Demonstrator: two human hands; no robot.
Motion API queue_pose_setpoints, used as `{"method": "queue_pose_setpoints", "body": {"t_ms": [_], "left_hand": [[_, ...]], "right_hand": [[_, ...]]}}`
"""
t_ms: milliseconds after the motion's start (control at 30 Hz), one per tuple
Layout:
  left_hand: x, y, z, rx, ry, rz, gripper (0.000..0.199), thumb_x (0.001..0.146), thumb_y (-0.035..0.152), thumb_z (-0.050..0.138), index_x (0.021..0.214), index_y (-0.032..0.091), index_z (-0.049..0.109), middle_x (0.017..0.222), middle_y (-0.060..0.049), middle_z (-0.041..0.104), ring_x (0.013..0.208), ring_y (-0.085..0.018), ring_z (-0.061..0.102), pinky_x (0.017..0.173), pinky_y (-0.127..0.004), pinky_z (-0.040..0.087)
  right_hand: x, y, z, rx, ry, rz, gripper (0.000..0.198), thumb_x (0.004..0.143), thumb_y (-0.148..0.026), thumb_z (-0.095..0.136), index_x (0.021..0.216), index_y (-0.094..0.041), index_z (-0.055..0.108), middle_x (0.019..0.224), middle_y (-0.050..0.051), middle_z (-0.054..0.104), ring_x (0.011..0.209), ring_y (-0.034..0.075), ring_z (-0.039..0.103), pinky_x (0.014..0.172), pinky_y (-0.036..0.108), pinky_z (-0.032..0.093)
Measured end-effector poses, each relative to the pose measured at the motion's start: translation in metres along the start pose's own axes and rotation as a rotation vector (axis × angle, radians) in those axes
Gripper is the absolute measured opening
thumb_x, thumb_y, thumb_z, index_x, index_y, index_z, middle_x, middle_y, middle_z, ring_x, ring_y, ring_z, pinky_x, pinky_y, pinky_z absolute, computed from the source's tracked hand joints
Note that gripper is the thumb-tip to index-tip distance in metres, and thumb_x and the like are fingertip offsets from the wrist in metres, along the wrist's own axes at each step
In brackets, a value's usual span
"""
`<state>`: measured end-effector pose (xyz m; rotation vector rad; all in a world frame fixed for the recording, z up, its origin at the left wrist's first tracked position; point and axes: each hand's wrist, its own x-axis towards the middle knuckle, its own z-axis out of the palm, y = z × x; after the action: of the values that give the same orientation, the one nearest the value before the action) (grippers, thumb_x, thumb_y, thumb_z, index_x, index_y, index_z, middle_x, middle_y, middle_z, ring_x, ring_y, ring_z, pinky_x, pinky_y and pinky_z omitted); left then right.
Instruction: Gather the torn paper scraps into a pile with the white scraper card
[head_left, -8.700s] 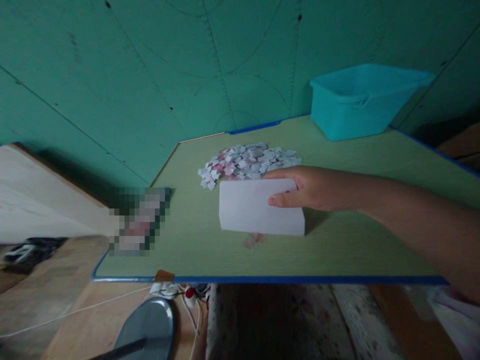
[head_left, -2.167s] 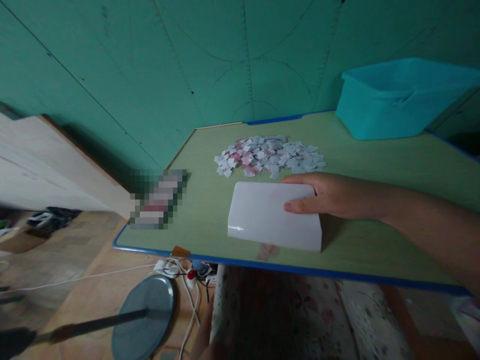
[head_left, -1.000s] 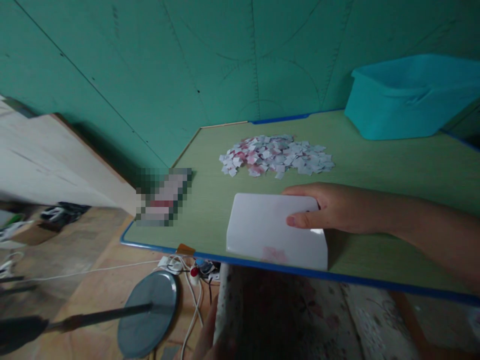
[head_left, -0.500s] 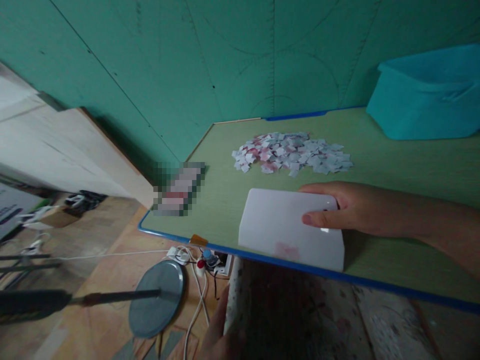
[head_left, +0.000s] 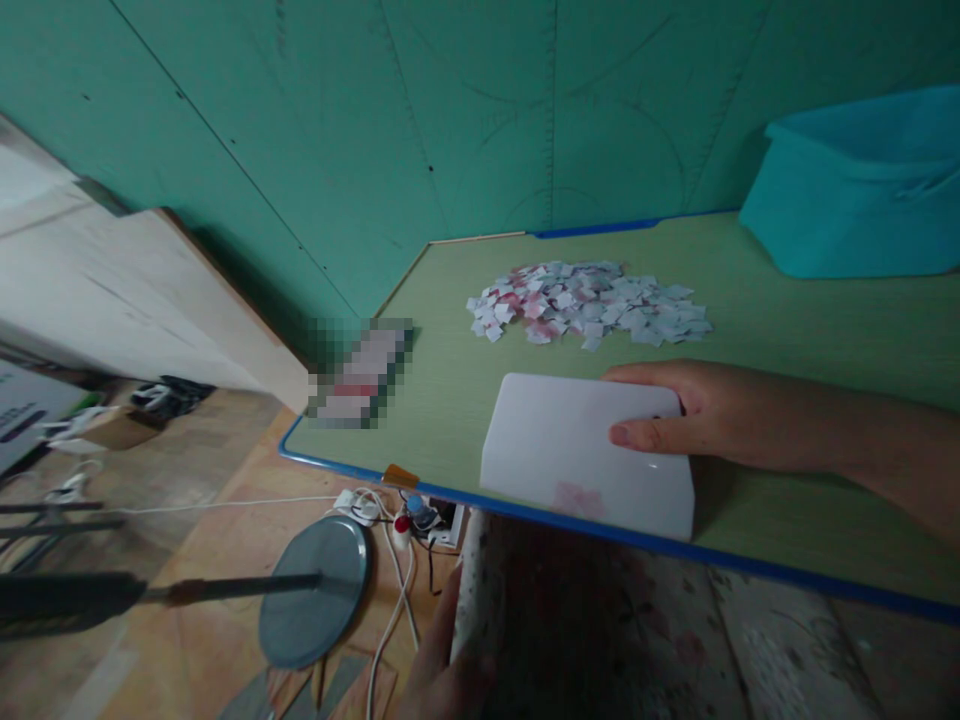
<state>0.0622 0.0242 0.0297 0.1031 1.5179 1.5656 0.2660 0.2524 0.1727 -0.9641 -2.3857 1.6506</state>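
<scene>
Pale green, blue-edged bench point(head_left: 810, 340) carries a turquoise plastic bin point(head_left: 855, 210), back right, contents not visible. Loose heap of small white-and-pink paper scraps point(head_left: 589, 305) mid-bench; gathering looks mostly done, amount left can't be told. Glossy white box-shaped piece point(head_left: 559, 440) is at the near edge, apart from the heap, long axis running left-right, right end slightly nearer the wearer. Right hand point(head_left: 694, 410) grips its right end, thumb on top, fingers round the far side. Left hand point(head_left: 442, 675) below the bench, blurred, fingers' state unclear. Pinkish patch point(head_left: 577, 498) shows on the box's near side, maybe reflected.
</scene>
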Motion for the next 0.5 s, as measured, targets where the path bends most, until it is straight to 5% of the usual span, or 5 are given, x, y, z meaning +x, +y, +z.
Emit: {"method": "queue_pose_setpoints", "body": {"t_ms": [133, 500], "left_hand": [[0.008, 0.008, -0.012, 0.117, 0.011, 0.091, 0.062, 0.039, -0.013, 0.066, 0.089, 0.025, 0.07, 0.055, 0.007, 0.071, 0.063, -0.015, 0.065, 0.054, -0.017, 0.05], [0.017, 0.009, -0.031, 0.133, -0.068, 0.01, 0.051, 0.05, -0.013, 0.065, 0.085, 0.024, 0.068, 0.063, 0.004, 0.074, 0.06, -0.014, 0.068, 0.053, -0.015, 0.052]], "right_hand": [[-0.001, 0.0, 0.0, -0.005, -0.001, 0.01, 0.047, 0.08, -0.037, 0.053, 0.123, -0.018, 0.049, 0.1, 0.002, 0.066, 0.083, 0.016, 0.062, 0.068, 0.025, 0.048], [-0.002, 0.0, -0.001, -0.017, -0.006, -0.042, 0.039, 0.081, -0.038, 0.053, 0.116, -0.021, 0.053, 0.097, 0.001, 0.067, 0.082, 0.016, 0.063, 0.067, 0.025, 0.049]]}}
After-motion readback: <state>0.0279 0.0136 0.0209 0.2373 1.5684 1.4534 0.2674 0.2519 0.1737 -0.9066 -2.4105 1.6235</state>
